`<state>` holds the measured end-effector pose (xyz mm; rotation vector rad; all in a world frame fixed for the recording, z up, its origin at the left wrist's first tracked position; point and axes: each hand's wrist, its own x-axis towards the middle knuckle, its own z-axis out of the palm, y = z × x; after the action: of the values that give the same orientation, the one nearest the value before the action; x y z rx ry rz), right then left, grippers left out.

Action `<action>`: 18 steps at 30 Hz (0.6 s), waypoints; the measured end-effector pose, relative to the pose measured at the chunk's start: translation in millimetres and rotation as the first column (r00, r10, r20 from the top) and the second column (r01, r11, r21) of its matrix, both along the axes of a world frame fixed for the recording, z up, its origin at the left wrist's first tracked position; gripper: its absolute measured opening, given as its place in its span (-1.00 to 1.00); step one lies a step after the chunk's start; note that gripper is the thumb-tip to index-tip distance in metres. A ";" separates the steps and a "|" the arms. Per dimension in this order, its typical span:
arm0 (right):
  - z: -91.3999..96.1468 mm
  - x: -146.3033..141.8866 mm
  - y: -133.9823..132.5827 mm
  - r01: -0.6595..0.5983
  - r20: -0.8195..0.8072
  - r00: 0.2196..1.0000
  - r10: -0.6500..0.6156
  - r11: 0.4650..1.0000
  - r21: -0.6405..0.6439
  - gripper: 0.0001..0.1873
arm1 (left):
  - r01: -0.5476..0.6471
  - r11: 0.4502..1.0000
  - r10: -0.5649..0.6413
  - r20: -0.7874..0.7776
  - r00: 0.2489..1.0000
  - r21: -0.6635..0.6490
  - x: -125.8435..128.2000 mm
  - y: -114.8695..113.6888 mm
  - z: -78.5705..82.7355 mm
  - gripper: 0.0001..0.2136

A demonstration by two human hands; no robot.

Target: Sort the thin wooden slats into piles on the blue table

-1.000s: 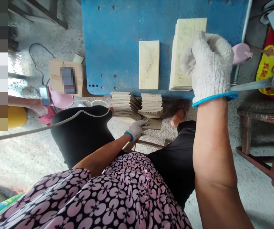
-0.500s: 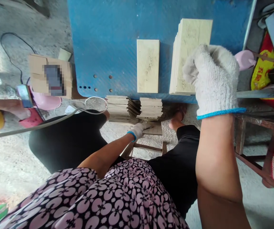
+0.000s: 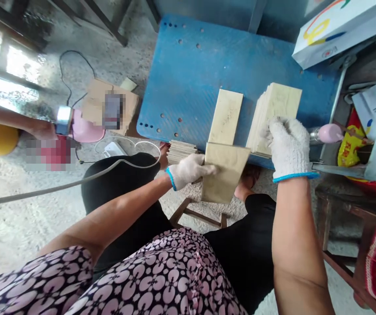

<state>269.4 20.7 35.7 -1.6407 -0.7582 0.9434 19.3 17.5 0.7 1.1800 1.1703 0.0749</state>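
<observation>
My left hand (image 3: 193, 170), in a white knit glove with a blue cuff, grips a thin cream board (image 3: 224, 181) by its left side and holds it tilted above the floor. That board overlaps the near end of another cream board (image 3: 226, 116) lying flat on the blue table (image 3: 188, 74). My right hand (image 3: 289, 142), gloved the same way, is closed over the near right part of a stack of cream boards (image 3: 278, 100). What its curled fingers hold, if anything, is hidden. Below the table's near edge stands another pile of boards (image 3: 181, 151), partly covered by my left hand.
On the left are a cardboard box (image 3: 92, 100), a pale cable (image 3: 76, 181) and another person's arm (image 3: 14, 116). A wooden stool frame (image 3: 201, 216) stands between my knees. A pink rounded object (image 3: 330, 133) and a white box (image 3: 335, 30) are at right.
My left hand has risen from the piles below the table, bringing up a board. The right hand stays by the stack, fingers still curled. The view has shifted and turned.
</observation>
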 end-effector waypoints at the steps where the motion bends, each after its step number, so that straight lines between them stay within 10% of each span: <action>1: -0.9 -5.0 0.5 0.001 0.022 1.000 0.000 1.000 -0.020 -0.65 | -0.063 0.998 0.062 0.071 0.996 0.007 -0.6 7.4 8.9 -0.75; 8: -17.1 -56.8 2.3 -0.124 0.340 0.924 0.173 0.979 -0.160 -0.24 | -0.496 0.863 0.503 0.233 0.832 -0.093 -5.8 62.9 20.7 -0.59; 18: -38.8 -116.5 10.9 -0.217 0.548 0.689 0.474 0.857 -0.467 0.28 | -0.542 0.801 0.594 0.226 0.772 -0.255 10.1 81.2 2.3 -0.73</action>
<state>152.9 31.6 -3.1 -2.2561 -1.4972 0.7951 29.4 98.7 3.0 0.5900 1.2013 0.5864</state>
